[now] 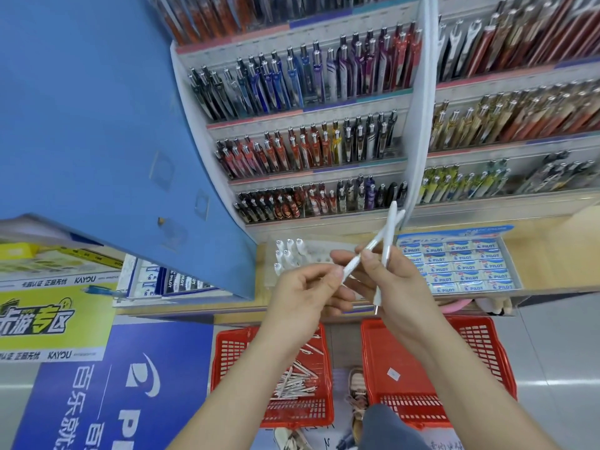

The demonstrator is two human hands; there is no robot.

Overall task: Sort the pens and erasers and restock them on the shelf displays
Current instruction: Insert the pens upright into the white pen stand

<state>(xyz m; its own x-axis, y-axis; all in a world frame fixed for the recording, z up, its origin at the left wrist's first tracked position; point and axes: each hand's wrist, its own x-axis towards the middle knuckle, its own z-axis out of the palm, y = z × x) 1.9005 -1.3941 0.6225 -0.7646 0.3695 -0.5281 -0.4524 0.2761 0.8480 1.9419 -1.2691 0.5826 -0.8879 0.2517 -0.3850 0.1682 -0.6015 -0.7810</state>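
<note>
White pens [384,251] crossed between both hands' fingers [337,271]

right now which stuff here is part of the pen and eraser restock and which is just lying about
Part of the job:
- white pens held in both hands: left hand, right hand
- clear pen tray, part filled
- eraser display box
- left red basket of loose white pens
- right red basket, one small item left

Just there:
- blue panel
- yellow poster
- stocked pen racks
</note>
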